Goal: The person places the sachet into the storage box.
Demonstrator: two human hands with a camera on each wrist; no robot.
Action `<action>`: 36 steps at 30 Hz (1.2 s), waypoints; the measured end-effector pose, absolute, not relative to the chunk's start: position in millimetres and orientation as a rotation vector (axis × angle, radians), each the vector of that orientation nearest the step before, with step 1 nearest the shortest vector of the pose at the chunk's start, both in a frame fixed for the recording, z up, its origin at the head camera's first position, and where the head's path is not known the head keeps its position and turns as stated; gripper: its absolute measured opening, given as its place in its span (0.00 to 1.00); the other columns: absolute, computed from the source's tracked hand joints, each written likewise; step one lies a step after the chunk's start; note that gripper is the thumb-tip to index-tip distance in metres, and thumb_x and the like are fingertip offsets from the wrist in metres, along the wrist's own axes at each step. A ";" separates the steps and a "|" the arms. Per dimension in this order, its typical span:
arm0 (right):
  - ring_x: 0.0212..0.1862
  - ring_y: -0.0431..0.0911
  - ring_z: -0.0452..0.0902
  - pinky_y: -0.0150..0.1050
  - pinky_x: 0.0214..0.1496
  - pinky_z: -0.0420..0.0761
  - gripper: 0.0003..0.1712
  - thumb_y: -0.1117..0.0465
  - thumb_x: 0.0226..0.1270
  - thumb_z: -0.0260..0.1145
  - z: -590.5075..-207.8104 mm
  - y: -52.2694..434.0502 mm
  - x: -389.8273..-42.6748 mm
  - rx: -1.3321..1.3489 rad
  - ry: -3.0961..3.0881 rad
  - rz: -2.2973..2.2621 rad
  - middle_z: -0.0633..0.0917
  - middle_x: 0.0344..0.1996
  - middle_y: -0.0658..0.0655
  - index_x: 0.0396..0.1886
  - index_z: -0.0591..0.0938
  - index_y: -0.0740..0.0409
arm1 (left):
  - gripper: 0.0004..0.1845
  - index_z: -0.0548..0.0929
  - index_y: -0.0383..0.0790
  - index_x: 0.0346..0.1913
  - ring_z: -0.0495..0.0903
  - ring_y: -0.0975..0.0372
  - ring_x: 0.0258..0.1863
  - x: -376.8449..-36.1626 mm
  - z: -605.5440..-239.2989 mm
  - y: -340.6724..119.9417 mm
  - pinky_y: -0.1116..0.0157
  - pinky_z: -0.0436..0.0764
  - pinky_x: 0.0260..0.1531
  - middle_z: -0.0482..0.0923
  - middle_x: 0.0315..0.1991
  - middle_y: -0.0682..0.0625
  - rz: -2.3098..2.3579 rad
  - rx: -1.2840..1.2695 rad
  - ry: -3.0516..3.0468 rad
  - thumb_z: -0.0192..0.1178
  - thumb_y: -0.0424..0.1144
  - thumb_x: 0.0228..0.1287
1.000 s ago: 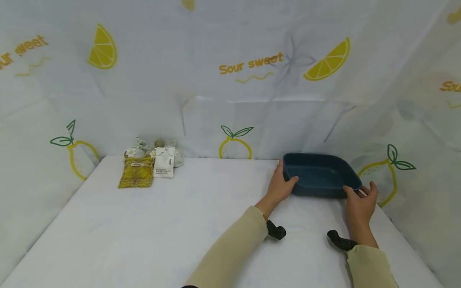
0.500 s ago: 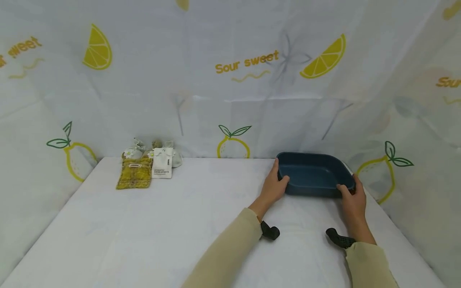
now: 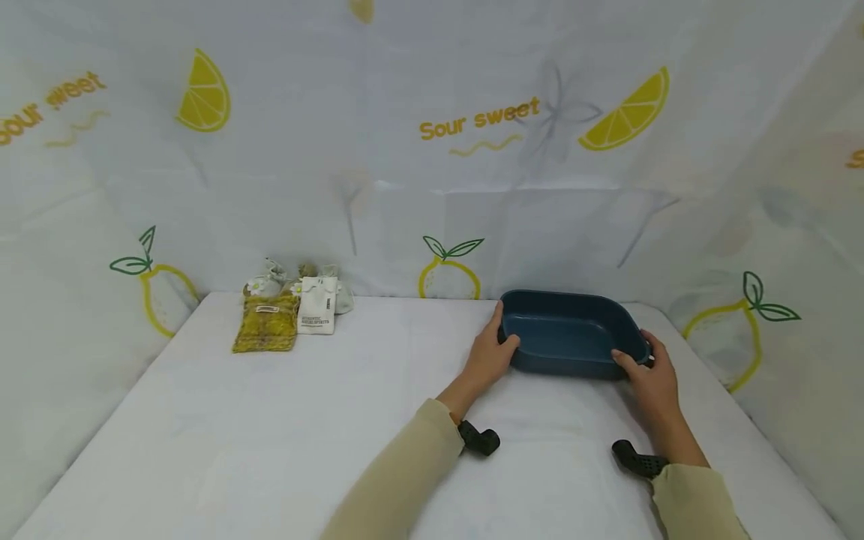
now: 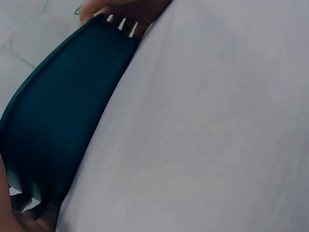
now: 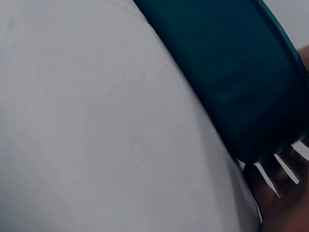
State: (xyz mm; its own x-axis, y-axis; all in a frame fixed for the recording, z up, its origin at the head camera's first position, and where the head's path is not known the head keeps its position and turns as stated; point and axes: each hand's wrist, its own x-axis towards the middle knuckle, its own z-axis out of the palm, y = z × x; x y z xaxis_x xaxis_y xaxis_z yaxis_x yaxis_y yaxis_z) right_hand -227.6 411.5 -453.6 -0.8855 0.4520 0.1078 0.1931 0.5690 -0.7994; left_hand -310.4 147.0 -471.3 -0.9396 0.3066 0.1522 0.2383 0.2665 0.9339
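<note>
A person in beige sleeves grips a dark blue tray (image 3: 570, 330) at both ends; the tray sits on the white table (image 3: 304, 435), towards its far right side, close to the lemon-print curtain (image 3: 432, 150) that walls the table on three sides. The left hand (image 3: 491, 354) curls round the tray's left end, thumb over the rim and fingers against the outer wall; the right hand (image 3: 649, 371) clasps the near right corner the same way, thumb on the rim; a black wrist mount shows at each cuff. In the left wrist view the tray's outer wall (image 4: 58, 111) runs diagonally above the white cloth, with fingers of the other hand at its far end; the right wrist view shows the same wall (image 5: 231, 72) from the other end, fingers beneath its corner. Well apart, at the table's far left, lie a yellow woven pouch (image 3: 266, 334) and, just beside it, a white printed sachet (image 3: 317, 315), with small pale bundles (image 3: 266, 283) behind them against the curtain.
</note>
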 end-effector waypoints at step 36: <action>0.80 0.62 0.55 0.58 0.76 0.64 0.58 0.41 0.70 0.66 -455.4 284.2 -253.2 -0.134 -2.635 1.416 0.52 0.81 0.67 0.84 0.40 0.49 | 0.45 0.45 0.52 0.83 0.62 0.49 0.78 -319.9 -470.5 -22.2 0.51 0.70 0.72 0.49 0.82 0.47 1.839 0.524 2.404 0.53 0.41 0.65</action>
State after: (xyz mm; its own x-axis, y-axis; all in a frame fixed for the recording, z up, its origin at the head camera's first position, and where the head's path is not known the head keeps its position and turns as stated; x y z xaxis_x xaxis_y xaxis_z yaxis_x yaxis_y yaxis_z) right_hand -253.2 284.2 -455.4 -0.9851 0.1478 0.0876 0.0085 0.5512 -0.8343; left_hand -319.9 -22.2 -470.5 -0.9394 0.3085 0.1496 0.2250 0.2258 0.9478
